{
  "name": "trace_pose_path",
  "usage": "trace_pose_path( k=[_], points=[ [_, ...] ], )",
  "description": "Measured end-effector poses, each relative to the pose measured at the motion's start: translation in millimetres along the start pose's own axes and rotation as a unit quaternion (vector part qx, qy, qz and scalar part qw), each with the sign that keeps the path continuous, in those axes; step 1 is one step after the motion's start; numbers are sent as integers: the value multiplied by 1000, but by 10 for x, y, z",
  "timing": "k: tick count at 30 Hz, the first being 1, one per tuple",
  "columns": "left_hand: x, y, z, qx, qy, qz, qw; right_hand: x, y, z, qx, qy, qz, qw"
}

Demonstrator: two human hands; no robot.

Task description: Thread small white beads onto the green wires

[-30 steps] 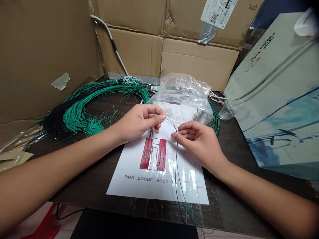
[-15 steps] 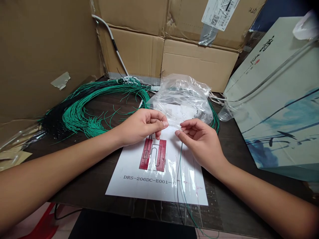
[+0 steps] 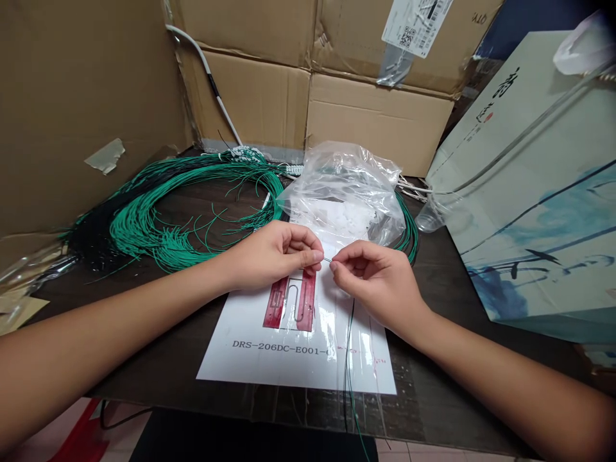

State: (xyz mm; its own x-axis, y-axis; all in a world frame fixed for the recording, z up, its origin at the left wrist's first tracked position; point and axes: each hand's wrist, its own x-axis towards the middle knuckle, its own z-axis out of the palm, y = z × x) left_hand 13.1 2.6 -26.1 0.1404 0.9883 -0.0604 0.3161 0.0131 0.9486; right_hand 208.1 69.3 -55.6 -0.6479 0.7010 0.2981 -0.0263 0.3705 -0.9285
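My left hand [image 3: 283,255] is closed in a pinch above the printed sheet [image 3: 226,369], and what lies inside its fingertips is hidden. Close to it on the right, my right hand [image 3: 378,269] pinches thin wires. A short dark length of wire [image 3: 328,260] bridges the small gap between both sets of fingertips. Below the right hand, a green wire [image 3: 351,385] and a black wire [image 3: 345,385] hang over the sheet and past the table's front edge. The sheet shows a red block with a line drawing and the text DRS-206DC-E001.
A bundle of green and black wires [image 3: 139,208] with white connectors [image 3: 246,154] lies at the left. Behind my hands sits a clear plastic bag [image 3: 346,179]. Cardboard boxes [image 3: 255,102] stand at the back, and a painted paper bag [image 3: 534,192] at the right.
My hands have come closer together and slightly lower, my right hand moving left. The dark wire now spans the gap between the fingertips. The view has shifted a little.
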Motion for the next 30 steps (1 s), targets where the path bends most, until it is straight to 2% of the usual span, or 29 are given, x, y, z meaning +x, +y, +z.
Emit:
trace_pose_path(
  k=[5, 9, 18, 23, 26, 30],
  points=[
    [-46, 38, 72, 107, 32, 22, 994, 4, -13, 10, -22, -5, 21, 1000],
    [-69, 31, 95, 156, 36, 32, 987, 7, -19, 7, -33, -10, 23, 999],
    [-95, 17, 130, 155, 36, 38, 987, 5, 32, 1, -37, -29, 46, 998],
    [-72, -1, 155, 90, 60, 44, 993, 29, 16, -10, 55, -71, 55, 994],
    [-54, -4, 148, 34, 85, 61, 994, 35, -5, -22, 68, -44, 37, 996],
    [-44, 4, 120, 68, 108, 75, 989, 28, -30, -29, 74, -22, 21, 997]
  ],
)
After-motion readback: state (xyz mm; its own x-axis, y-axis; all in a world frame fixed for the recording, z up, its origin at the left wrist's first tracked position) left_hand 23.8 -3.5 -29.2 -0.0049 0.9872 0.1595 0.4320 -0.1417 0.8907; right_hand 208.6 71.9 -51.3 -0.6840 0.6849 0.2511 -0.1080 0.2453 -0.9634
